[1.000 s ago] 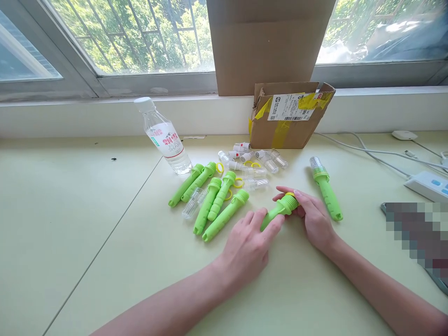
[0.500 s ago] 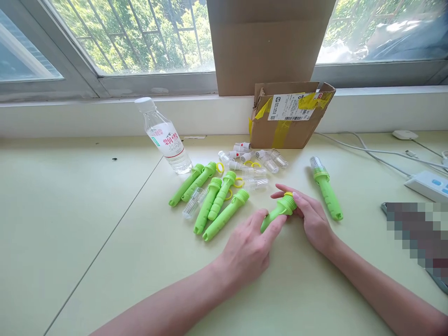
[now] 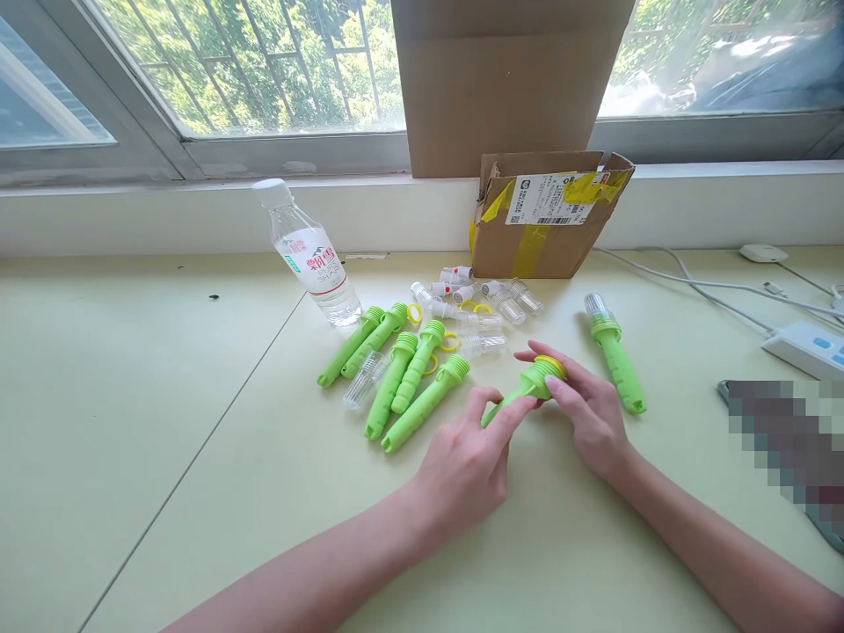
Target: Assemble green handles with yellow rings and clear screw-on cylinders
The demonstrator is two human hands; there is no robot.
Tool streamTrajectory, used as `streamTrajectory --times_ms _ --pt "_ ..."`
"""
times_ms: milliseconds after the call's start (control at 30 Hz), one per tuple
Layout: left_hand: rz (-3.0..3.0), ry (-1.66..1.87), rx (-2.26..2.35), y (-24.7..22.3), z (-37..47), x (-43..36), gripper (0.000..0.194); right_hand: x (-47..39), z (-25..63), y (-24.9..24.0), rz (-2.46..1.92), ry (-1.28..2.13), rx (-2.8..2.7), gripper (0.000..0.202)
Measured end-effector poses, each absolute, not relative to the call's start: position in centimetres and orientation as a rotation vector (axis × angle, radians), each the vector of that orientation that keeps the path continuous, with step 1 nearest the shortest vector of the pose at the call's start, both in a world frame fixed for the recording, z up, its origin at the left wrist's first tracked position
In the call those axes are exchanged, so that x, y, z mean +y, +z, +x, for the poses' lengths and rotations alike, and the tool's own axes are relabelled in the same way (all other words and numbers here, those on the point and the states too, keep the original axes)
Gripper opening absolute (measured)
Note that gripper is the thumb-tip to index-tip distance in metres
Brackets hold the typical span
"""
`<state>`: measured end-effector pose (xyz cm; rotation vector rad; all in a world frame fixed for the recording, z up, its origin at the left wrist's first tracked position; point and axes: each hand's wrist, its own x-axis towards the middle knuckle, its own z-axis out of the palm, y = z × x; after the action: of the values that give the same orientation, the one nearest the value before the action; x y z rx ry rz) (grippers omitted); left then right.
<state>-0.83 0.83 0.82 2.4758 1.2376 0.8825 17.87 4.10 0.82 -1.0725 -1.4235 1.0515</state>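
Observation:
My left hand (image 3: 471, 453) grips a green plastic handle (image 3: 533, 383) by its lower part, fingers wrapped round it. At the handle's wide threaded end, the fingers of my right hand (image 3: 590, 413) pinch a yellow ring (image 3: 550, 364) at the rim. The handle is tilted, threaded end up and to the right. To the left of my hands lie several similar green handles (image 3: 422, 409) with bare threads, and a clear ribbed cap (image 3: 366, 380). One handle with a clear cap fitted (image 3: 616, 356) lies to the right.
Several clear caps and white-ended parts (image 3: 505, 303) lie behind my hands, with loose yellow rings (image 3: 450, 343) nearby. A water bottle (image 3: 316, 264) stands at the left. An open cardboard box (image 3: 527, 251) is at the back. Cables, a power strip (image 3: 808, 347) and a blurred-out object (image 3: 784, 448) are at right.
The yellow ring now shows more fully over the threaded end, which has turned slightly right and upward. My right fingers have shifted a little round the rim.

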Motion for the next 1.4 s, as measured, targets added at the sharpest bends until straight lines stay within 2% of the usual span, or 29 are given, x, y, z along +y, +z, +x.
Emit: streamTrajectory --times_ms 467,700,1067,1233,1400 --pt "2.400 0.905 1.233 0.64 -0.84 0.99 0.046 4.08 17.49 0.68 -1.070 0.952 -1.473 0.036" --pt "2.481 0.865 1.229 0.77 -0.92 0.87 0.054 4.09 17.64 1.25 -1.074 0.977 -1.488 0.032" --pt "2.365 0.926 1.224 0.81 -0.96 0.92 0.044 4.08 17.30 1.09 -1.067 1.005 -1.472 0.034" --pt "2.271 0.931 1.203 0.98 -1.03 1.10 0.044 4.22 17.05 1.12 -1.034 0.997 -1.431 0.029" --pt "2.203 0.925 1.203 1.22 -1.13 1.26 0.045 4.14 17.06 0.81 -1.076 0.987 -1.449 0.036"
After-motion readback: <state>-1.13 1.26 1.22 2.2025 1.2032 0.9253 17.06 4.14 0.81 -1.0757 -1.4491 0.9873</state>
